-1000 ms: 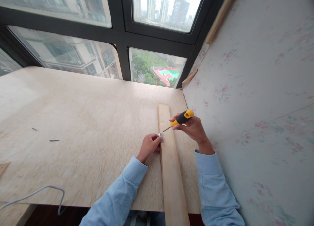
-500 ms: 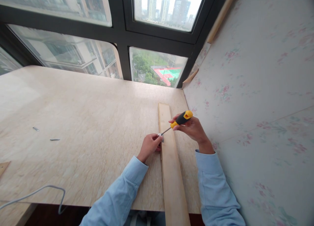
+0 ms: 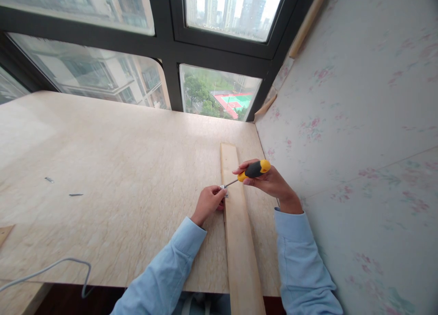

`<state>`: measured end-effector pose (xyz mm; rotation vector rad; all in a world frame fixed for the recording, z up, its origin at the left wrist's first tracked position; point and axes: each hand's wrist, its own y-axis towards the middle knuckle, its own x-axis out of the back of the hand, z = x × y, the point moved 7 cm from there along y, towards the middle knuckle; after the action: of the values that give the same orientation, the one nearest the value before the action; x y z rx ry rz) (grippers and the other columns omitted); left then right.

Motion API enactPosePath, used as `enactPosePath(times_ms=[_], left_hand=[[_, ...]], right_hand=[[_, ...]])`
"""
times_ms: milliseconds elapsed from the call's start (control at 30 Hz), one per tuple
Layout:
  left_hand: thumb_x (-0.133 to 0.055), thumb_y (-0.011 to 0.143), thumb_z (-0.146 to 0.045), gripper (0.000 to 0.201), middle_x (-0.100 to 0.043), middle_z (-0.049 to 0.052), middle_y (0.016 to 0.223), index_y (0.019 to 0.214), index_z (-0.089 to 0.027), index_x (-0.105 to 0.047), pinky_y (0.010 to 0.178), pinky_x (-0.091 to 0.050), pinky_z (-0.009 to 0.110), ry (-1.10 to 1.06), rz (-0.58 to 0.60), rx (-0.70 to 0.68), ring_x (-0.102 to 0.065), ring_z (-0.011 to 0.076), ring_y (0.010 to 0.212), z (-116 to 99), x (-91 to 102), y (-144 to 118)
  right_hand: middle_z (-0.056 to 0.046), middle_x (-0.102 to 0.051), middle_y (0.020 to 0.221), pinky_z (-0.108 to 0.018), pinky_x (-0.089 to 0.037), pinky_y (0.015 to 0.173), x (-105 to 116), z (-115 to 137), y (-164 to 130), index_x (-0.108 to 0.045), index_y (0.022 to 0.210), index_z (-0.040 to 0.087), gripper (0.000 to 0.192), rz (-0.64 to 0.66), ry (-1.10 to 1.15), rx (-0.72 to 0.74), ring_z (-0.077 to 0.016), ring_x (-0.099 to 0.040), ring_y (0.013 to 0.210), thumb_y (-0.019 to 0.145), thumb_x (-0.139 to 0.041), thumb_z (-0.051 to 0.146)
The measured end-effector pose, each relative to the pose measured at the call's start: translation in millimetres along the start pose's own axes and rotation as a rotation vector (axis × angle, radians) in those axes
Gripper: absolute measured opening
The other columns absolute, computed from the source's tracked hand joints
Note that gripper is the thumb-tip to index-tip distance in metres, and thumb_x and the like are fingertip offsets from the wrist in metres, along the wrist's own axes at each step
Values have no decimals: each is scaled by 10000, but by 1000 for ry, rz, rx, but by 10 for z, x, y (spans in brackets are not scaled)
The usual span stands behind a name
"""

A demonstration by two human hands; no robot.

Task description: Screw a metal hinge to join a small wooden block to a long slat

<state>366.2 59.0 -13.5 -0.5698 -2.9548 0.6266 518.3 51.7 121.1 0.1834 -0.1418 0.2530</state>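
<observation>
Left hand (image 3: pixel 207 204) pinching a small metal bracket (image 3: pixel 226 195) on the left edge of the board (image 3: pixel 242 246), right hand (image 3: pixel 275 183) gripping the screwdriver (image 3: pixel 253 170), tip angled down at that bracket, between both hands!

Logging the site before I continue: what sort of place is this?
Probably an upper-floor room in a home: floral wallpaper beside dark-framed windows that look down on a sports court.

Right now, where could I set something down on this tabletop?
The widest bare patch of tabletop lies between the small metal pieces and the wooden board, reaching the window frame. Another lies between those pieces and the grey cable. It's crowded at the board: left hand on a metal fitting, right hand holding a screwdriver.
</observation>
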Motion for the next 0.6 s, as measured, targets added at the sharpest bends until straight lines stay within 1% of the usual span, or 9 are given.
enactPosePath(times_ms=[133, 200, 267, 333, 433, 600], left_hand=[[-594, 855, -278, 191, -654, 40, 685, 749, -122, -626, 474, -547, 237, 14, -2, -8, -641, 139, 542, -4, 1, -3], [-586, 859, -282, 191, -661, 45, 689, 759, -124, -626, 486, -556, 249, 22, 1, -9, -655, 152, 560, -5, 1, -5], [-582, 862, -285, 192, -666, 49, 693, 766, -124, -627, 495, -562, 258, 26, 3, -10, -665, 162, 574, -6, 0, -7], [-578, 863, -285, 194, -665, 49, 694, 768, -124, -630, 497, -564, 262, 31, 2, -11, -666, 165, 576, -7, 2, -7], [-578, 862, -285, 195, -664, 48, 697, 773, -124, -641, 494, -561, 258, 34, -1, -16, -664, 163, 576, -8, 5, -5], [-626, 833, -287, 181, -658, 44, 677, 752, -126, -641, 471, -544, 239, 13, -5, -8, -654, 156, 552, -2, 5, 0]], right_hand=[[-78, -669, 1266, -453, -460, 1062, -34, 13, -45, -574, 1269, 285, 408, 102, -5, -7, -241, -573, 1257, 879, -688, 326], [-91, -625, 1337, -470, -427, 1090, -56, 25, -66, -513, 1338, 290, 466, 155, -8, -17, -243, -543, 1291, 899, -663, 321], [-101, -600, 1369, -478, -429, 1083, -72, 44, -84, -449, 1386, 292, 515, 197, 0, -16, -243, -533, 1301, 910, -645, 300], [-106, -599, 1367, -471, -436, 1072, -76, 65, -95, -423, 1396, 289, 520, 220, -8, -6, -239, -525, 1308, 919, -630, 274], [-114, -625, 1329, -465, -441, 1062, -72, 88, -100, -432, 1383, 271, 498, 235, -32, 12, -236, -541, 1288, 923, -621, 249], [-100, -663, 1271, -488, -397, 1098, -75, 107, -94, -449, 1359, 266, 473, 249, -1, 40, -237, -546, 1285, 922, -623, 214]])
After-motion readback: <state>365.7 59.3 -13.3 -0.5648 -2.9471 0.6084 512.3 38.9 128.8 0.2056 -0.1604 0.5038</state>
